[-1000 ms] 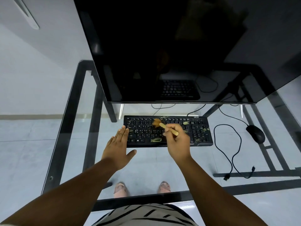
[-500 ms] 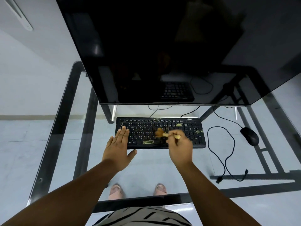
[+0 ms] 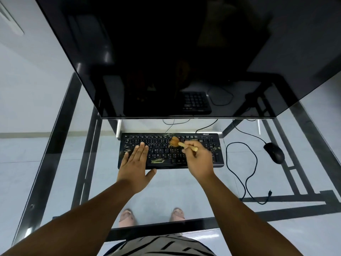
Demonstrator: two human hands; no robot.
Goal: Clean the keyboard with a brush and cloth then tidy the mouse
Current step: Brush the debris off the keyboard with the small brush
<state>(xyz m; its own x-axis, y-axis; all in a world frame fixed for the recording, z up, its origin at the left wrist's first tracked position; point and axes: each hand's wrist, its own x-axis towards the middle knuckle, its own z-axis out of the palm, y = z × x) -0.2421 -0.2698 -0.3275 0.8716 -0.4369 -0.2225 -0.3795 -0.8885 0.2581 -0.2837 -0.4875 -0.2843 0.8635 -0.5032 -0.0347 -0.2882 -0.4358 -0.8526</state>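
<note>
Brush (image 3: 175,141) is sitting higher on keyboard (image 3: 208,140) than before, right hand (image 3: 198,159) gripping its handle, left hand (image 3: 136,163) lying flat (fingers straight) on keys, glass desk (image 3: 184,185).

The glass table (image 3: 55,163) and dark monitor (image 3: 166,61) look glossy; the brush (image 3: 186,145) handle looks wooden.

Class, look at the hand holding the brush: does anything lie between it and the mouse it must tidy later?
Nothing solid blocks the way. Between the right hand, gripping the brush, and the mouse lies the keyboard's right end, then the loose black cable looped on the glass desk.
</note>
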